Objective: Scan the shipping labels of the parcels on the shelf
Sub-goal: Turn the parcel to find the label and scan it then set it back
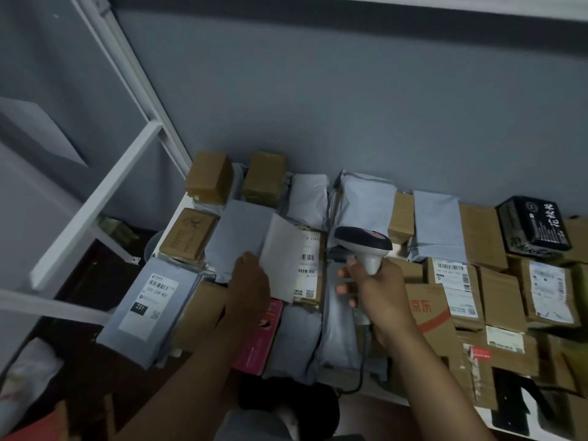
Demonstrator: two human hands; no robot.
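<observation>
My right hand (378, 288) grips the handle of a grey and white barcode scanner (362, 241), whose head points left. My left hand (249, 281) holds a flat grey parcel (241, 237) tilted up, with its white label side (281, 259) turned to the right. Just behind it lies a brown box with a white shipping label (308, 259) showing barcodes. Many parcels cover the white shelf (173, 218). A grey bag with a label marked 231 (149, 300) lies at the front left.
Brown boxes (208, 178) and grey bags (366, 198) stand along the grey back wall. A black packet (534, 227) lies at the far right, a pink box (261, 335) near my left forearm. A white shelf frame (95, 198) rises on the left. The scanner's cable (361, 370) hangs down.
</observation>
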